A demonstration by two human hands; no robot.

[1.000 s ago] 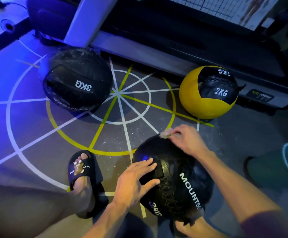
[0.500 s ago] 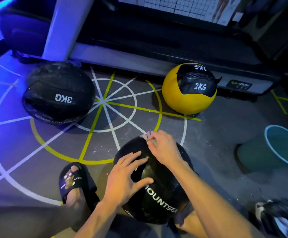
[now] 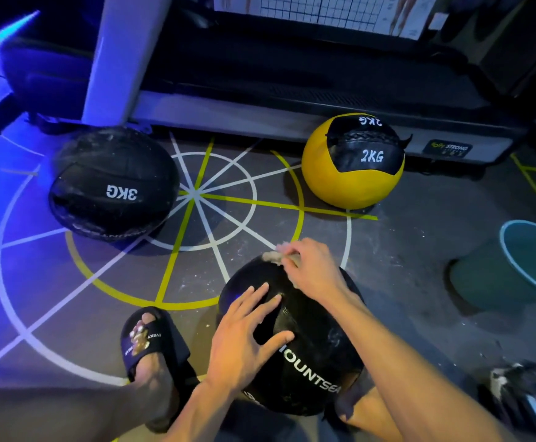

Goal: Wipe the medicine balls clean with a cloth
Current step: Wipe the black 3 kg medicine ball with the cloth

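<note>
A black medicine ball (image 3: pixel 317 355) with white lettering sits on the floor between my feet. My left hand (image 3: pixel 247 339) rests flat on its near left side, fingers spread. My right hand (image 3: pixel 314 272) grips a small pale cloth (image 3: pixel 274 257) and presses it on the ball's far top. A dusty black ball marked 3KG (image 3: pixel 113 183) lies at the far left. A yellow and black ball marked 2KG (image 3: pixel 352 161) stands at the far right.
A teal bucket (image 3: pixel 515 266) stands on the floor at the right. A treadmill base (image 3: pixel 260 116) runs along the back. My left foot in a black slipper (image 3: pixel 151 342) is beside the ball. A dark bundle (image 3: pixel 528 397) lies at the lower right.
The view has swung to the right and back. My right hand with the cloth has slid leftward over the top of the ball. My left hand stays on the ball.
</note>
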